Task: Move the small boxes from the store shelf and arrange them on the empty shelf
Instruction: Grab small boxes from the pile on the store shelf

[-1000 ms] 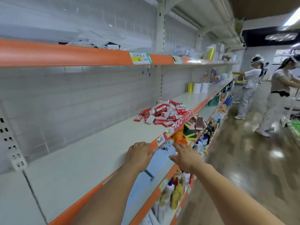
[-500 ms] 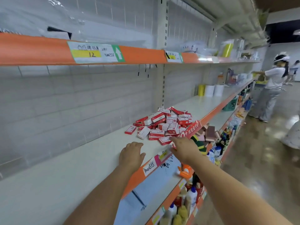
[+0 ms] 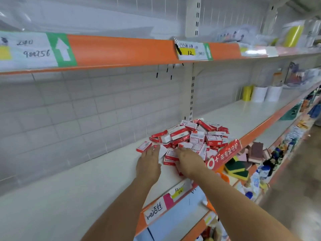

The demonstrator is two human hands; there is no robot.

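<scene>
L hand [image 3: 149,164] and R hand [image 3: 188,158] lie flat, fingers straight, side by side on near edge of box pile [image 3: 189,138] at shelf [image 3: 73,186] 1 o'clock; boxes prob. light, stiff card, slippery—pinch long sides.

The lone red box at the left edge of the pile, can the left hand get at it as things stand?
Probably yes. The left hand lies flat on the shelf with its fingertips right beside the lone red box, and nothing lies between them.

The right hand [image 3: 188,160] covers the boxes beneath it, so its grip cannot be told. Print on the small boxes [image 3: 196,136] beyond both hands is too blurred to read. Right of the hands, the lower-shelf goods [image 3: 271,164] smear together.
</scene>
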